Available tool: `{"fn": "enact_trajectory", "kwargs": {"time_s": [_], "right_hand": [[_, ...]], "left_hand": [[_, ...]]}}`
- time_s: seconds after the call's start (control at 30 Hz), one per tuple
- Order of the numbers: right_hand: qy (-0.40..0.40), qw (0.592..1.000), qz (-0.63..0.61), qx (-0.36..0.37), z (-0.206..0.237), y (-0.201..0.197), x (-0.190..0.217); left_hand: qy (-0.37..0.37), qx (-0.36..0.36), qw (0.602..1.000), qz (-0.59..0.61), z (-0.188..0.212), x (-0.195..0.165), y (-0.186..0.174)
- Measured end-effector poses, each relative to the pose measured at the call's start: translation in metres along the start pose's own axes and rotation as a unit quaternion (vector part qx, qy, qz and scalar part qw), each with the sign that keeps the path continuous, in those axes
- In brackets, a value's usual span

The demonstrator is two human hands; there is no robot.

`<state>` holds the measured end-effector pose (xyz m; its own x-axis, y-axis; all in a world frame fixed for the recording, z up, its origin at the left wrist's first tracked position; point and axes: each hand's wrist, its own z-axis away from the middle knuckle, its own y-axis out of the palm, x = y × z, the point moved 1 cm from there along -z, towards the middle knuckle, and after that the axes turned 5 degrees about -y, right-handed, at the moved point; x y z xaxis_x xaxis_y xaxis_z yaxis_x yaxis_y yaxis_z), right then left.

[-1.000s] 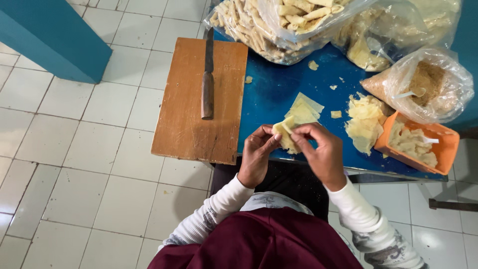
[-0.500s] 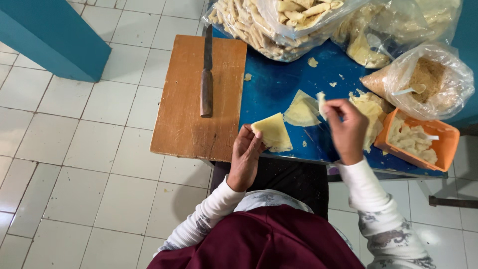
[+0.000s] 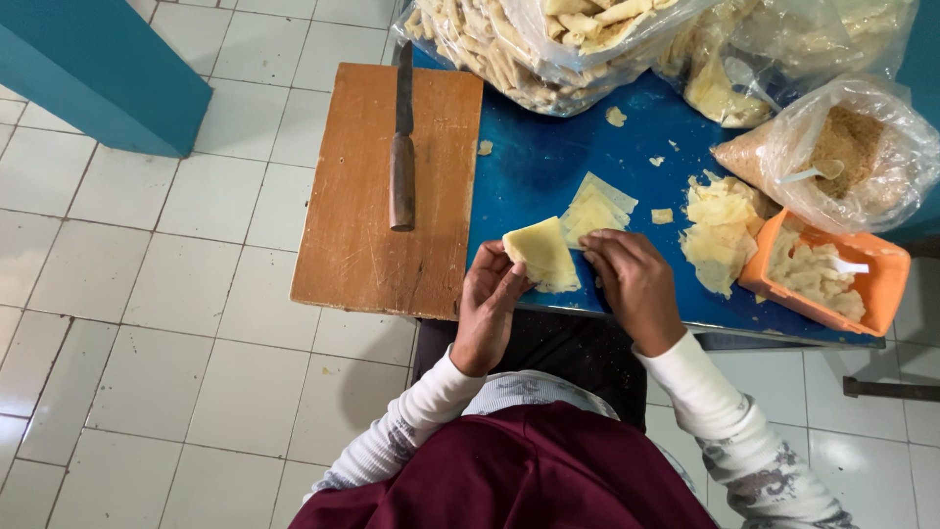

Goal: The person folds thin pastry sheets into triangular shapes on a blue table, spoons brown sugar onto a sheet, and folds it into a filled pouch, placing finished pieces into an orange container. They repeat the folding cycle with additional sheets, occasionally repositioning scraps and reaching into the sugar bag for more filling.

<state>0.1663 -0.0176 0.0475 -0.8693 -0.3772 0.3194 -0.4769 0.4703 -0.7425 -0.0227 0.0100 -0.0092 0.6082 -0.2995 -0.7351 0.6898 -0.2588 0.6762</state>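
Observation:
My left hand (image 3: 487, 309) holds a pale yellow dough sheet (image 3: 541, 256) over the near edge of the blue table (image 3: 534, 162). My right hand (image 3: 632, 284) rests at the sheet's right edge, fingers curled against it. Just beyond the hands lies a small stack of dough sheets (image 3: 595, 208). A heap of torn dough pieces (image 3: 720, 227) sits to the right.
A wooden cutting board (image 3: 364, 220) with a knife (image 3: 402, 147) overhangs the table's left side. An orange tub (image 3: 822, 276) of filling with a white spoon stands at right. Clear bags of rolled pieces (image 3: 534, 44) and of brown crumbs (image 3: 847, 152) line the back.
My right hand came back from the orange tub side to the dough sheet. The sheet stays in my left hand, a little lower and flatter than a second ago.

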Motion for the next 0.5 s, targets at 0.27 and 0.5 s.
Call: {"fn": "enact_trajectory", "kwargs": {"time_s": [0.27,0.5], "right_hand": [[0.038,0.992,-0.114,-0.022,-0.012,-0.014,0.037],[0.069,0.984,-0.156,-0.048,-0.015,-0.013,0.041]], "left_hand": [[0.008,0.027,1.000,0.007,-0.012,0.014,0.008],[0.026,0.023,0.999,-0.019,-0.014,0.017,0.010]]}}
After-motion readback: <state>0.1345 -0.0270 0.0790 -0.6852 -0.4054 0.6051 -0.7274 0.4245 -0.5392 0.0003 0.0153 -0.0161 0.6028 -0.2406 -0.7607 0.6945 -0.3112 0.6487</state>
